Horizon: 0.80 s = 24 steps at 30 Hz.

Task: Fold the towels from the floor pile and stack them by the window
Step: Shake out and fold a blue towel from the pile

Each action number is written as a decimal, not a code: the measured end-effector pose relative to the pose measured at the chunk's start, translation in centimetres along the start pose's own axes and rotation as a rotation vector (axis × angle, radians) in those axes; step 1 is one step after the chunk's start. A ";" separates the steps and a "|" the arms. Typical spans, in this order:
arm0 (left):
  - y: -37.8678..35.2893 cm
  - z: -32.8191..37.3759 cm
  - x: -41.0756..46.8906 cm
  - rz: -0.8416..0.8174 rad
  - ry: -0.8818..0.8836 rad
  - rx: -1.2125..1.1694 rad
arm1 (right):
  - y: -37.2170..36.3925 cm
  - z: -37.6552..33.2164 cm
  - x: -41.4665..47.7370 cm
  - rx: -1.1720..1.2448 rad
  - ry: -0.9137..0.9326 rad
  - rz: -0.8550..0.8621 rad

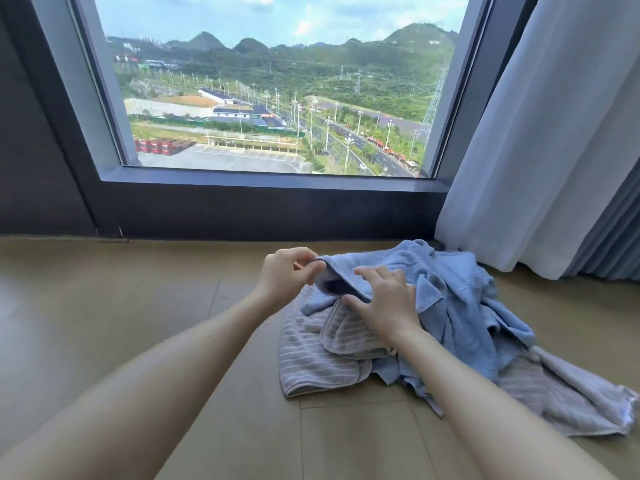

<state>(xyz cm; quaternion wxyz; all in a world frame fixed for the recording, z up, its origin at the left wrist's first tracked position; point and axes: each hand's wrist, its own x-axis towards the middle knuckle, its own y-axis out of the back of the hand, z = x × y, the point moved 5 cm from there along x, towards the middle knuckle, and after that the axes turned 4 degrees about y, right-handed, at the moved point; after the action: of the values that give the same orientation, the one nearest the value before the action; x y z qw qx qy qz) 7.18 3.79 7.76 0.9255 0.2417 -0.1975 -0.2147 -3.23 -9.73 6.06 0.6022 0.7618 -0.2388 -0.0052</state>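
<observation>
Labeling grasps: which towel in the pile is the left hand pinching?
The blue towel: the left hand pinches its raised edge. The grey striped towels lie underneath.

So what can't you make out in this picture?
Head view:
Towel count in the pile: the blue towel covers the rest.
Extent of striped towel: hidden under the blue one.
Whether the right hand grips or rests: towel edge hides it.
Curtain: cut off at the right edge.
</observation>
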 end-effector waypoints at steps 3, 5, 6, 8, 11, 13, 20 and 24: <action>1.3 3.3 -0.2 -0.042 -0.030 -0.098 | 2.4 -2.0 0.1 -0.008 0.040 0.028; 2.5 5.0 -0.4 -0.024 -0.027 -0.195 | 3.6 -2.7 0.0 -0.019 0.031 0.063; 3.2 5.7 -0.5 -0.009 -0.022 -0.251 | 4.2 -2.8 -0.1 -0.024 0.009 0.070; 4.8 7.1 -0.8 0.020 -0.015 -0.361 | 5.4 -3.0 -0.3 -0.053 -0.042 0.078; 7.8 8.5 -1.4 0.059 -0.019 -0.457 | 6.1 -3.6 -1.1 -0.118 -0.095 0.081; 9.6 9.1 -2.0 0.052 -0.024 -0.482 | 5.7 -4.4 -1.8 -0.097 -0.125 0.062; 13.9 8.9 -4.5 0.031 -0.003 -0.211 | 7.6 -9.4 -2.6 0.198 -0.100 0.110; 14.3 7.2 -5.9 -0.009 0.062 0.001 | 10.6 -11.8 -2.0 0.243 0.006 0.098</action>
<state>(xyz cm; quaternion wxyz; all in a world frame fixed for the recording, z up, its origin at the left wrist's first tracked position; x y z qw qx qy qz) 3.22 15.39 19.61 0.9301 0.2496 -0.1678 -0.2110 -5.26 0.11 18.46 0.5057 0.8166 -0.2726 0.0553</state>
